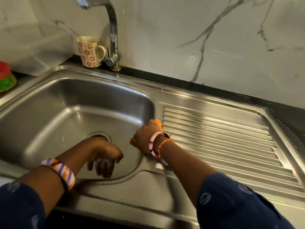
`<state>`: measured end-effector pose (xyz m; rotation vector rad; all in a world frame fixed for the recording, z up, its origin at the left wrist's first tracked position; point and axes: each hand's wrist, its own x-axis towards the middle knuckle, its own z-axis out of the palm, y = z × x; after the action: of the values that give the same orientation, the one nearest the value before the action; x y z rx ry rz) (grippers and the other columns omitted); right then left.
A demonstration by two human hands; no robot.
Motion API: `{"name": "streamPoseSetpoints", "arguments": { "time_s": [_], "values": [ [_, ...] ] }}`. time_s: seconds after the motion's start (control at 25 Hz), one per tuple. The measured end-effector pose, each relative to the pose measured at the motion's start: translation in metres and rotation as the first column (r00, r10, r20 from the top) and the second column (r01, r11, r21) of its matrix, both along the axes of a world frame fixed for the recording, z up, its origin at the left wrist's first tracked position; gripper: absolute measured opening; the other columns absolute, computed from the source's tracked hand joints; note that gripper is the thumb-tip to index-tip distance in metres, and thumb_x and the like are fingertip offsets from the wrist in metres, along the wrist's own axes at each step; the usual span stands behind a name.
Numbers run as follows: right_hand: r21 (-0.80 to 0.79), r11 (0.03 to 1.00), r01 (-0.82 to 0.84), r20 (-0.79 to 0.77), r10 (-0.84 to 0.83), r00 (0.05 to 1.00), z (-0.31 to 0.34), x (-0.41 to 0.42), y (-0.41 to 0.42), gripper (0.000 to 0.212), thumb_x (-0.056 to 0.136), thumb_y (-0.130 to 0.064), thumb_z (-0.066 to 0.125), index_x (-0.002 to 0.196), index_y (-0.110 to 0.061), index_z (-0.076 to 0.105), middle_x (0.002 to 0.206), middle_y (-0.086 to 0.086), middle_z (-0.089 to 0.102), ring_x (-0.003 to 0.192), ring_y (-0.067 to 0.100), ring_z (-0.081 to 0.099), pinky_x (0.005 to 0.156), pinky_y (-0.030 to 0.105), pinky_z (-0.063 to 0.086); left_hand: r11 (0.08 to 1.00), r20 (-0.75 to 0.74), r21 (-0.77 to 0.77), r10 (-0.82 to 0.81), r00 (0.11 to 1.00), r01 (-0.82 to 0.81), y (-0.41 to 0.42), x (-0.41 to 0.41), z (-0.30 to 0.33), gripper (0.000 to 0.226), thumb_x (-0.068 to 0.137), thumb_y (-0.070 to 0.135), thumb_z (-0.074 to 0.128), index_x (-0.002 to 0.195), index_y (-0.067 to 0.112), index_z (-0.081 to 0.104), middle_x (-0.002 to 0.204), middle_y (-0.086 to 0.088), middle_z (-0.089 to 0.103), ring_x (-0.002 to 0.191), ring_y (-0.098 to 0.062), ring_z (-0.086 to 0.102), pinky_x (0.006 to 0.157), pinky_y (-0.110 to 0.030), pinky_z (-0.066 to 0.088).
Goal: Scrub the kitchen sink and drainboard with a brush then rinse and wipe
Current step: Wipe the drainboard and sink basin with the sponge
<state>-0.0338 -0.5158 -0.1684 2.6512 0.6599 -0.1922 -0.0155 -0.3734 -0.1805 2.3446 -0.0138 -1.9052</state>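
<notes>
My right hand (145, 138) grips the orange brush (158, 123) at the sink (49, 103) rim; left hand (104, 162) hangs loose. I judge scrubbing; next the drainboard (222, 134).

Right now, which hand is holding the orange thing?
The right hand, gripping the orange thing at the sink's rim beside the drainboard. The left hand hangs over the basin, holding nothing.

Floral mug (89, 52) beside tap (113, 37); red-green container (6, 76) far left.
</notes>
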Motion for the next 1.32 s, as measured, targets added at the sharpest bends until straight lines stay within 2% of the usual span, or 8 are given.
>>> {"name": "streamPoseSetpoints", "arguments": {
  "time_s": [0.08, 0.44, 0.6, 0.76, 0.88, 1.0, 1.08, 1.32],
  "values": [
    [0.052, 0.998, 0.029, -0.067, -0.026, 0.997, 0.002, -0.025, 0.023, 0.035, 0.097, -0.031, 0.032, 0.101, -0.022, 0.065, 0.106, 0.000, 0.067, 0.101, 0.024, 0.061, 0.081, 0.038, 0.030, 0.979, 0.080, 0.178, -0.119, 0.990, 0.103, 0.015, -0.014, 0.009, 0.051, 0.095, 0.025, 0.026, 0.132, -0.006, 0.045, 0.137, -0.024, 0.045, 0.120, -0.032, 0.050, 0.101, -0.032, 0.038],
    [0.437, 0.728, 0.528, -0.520, -0.274, 0.809, 0.007, -0.056, 0.075, 0.038, 0.096, -0.028, 0.039, 0.109, -0.001, 0.062, 0.118, 0.018, 0.061, 0.106, 0.033, 0.057, 0.080, 0.029, 0.042, 0.995, 0.393, 0.081, -0.085, 0.916, 0.057, 0.075, -0.027, 0.012, 0.022, 0.087, 0.026, 0.038, 0.068, 0.018, 0.046, 0.071, -0.003, 0.043, 0.061, -0.016, 0.037, 0.060, -0.025, 0.032],
    [0.664, 0.083, 0.743, -0.736, -0.098, 0.669, 0.018, -0.061, 0.065, 0.038, 0.094, -0.026, 0.046, 0.062, -0.007, 0.057, 0.060, 0.004, 0.058, 0.050, 0.019, 0.053, 0.046, 0.023, 0.046, 0.997, 0.139, 0.077, 0.012, 0.990, -0.022, 0.069, -0.021, 0.034, 0.038, 0.088, 0.024, 0.032, 0.088, 0.003, 0.063, 0.063, -0.008, 0.044, 0.054, -0.018, 0.042, 0.069, -0.020, 0.043],
    [0.786, -0.351, 0.509, -0.592, -0.192, 0.782, 0.033, -0.065, 0.015, 0.041, 0.094, -0.029, 0.047, 0.058, -0.013, 0.058, 0.049, -0.005, 0.059, 0.046, 0.016, 0.055, 0.062, 0.041, 0.052, 0.993, 0.276, -0.116, 0.023, 0.961, 0.010, 0.033, -0.007, 0.038, 0.045, 0.098, 0.027, 0.031, 0.117, -0.002, 0.058, 0.130, -0.021, 0.054, 0.111, -0.032, 0.055, 0.099, -0.032, 0.040],
    [0.915, -0.309, 0.260, -0.401, -0.620, 0.674, 0.048, -0.079, -0.061, 0.048, 0.096, -0.043, 0.040, 0.061, -0.019, 0.062, 0.066, 0.000, 0.066, 0.069, 0.025, 0.063, 0.080, 0.050, 0.052, 0.925, 0.622, -0.306, 0.016, 0.783, 0.225, -0.013, -0.003, 0.039, 0.037, 0.100, 0.028, 0.036, 0.116, 0.003, 0.059, 0.131, -0.017, 0.053, 0.110, -0.026, 0.054, 0.091, -0.030, 0.041],
    [0.926, -0.011, 0.378, -0.078, -0.984, 0.163, 0.048, -0.119, -0.148, 0.051, 0.097, -0.050, 0.023, 0.099, -0.022, 0.066, 0.103, 0.005, 0.068, 0.105, 0.030, 0.056, 0.098, 0.056, 0.036, 0.849, 0.741, -0.440, 0.160, 0.652, 0.291, -0.057, -0.004, 0.028, 0.048, 0.101, 0.034, 0.033, 0.132, 0.001, 0.047, 0.146, -0.015, 0.039, 0.134, -0.026, 0.037, 0.107, -0.031, 0.029],
    [0.783, -0.122, 0.610, -0.075, -0.992, -0.102, 0.032, -0.156, -0.197, 0.055, 0.095, -0.050, 0.029, 0.136, -0.015, 0.040, 0.143, 0.014, 0.040, 0.134, 0.036, 0.028, 0.104, 0.064, 0.022, 0.820, 0.748, -0.506, 0.262, 0.610, 0.268, -0.079, -0.004, 0.016, 0.052, 0.100, 0.037, 0.032, 0.134, 0.000, 0.041, 0.151, -0.018, 0.028, 0.139, -0.028, 0.027, 0.111, -0.034, 0.023],
    [0.436, -0.152, 0.887, -0.121, -0.987, -0.110, -0.020, -0.194, -0.243, 0.091, 0.081, -0.074, 0.017, 0.147, -0.011, 0.015, 0.156, 0.016, 0.009, 0.143, 0.037, 0.005, 0.113, 0.060, 0.006, 0.667, 0.601, -0.745, 0.679, 0.421, -0.013, -0.108, 0.020, -0.018, 0.052, 0.101, 0.035, 0.027, 0.119, -0.007, 0.051, 0.131, -0.030, 0.046, 0.122, -0.040, 0.043, 0.101, -0.040, 0.032]
  ]
}}
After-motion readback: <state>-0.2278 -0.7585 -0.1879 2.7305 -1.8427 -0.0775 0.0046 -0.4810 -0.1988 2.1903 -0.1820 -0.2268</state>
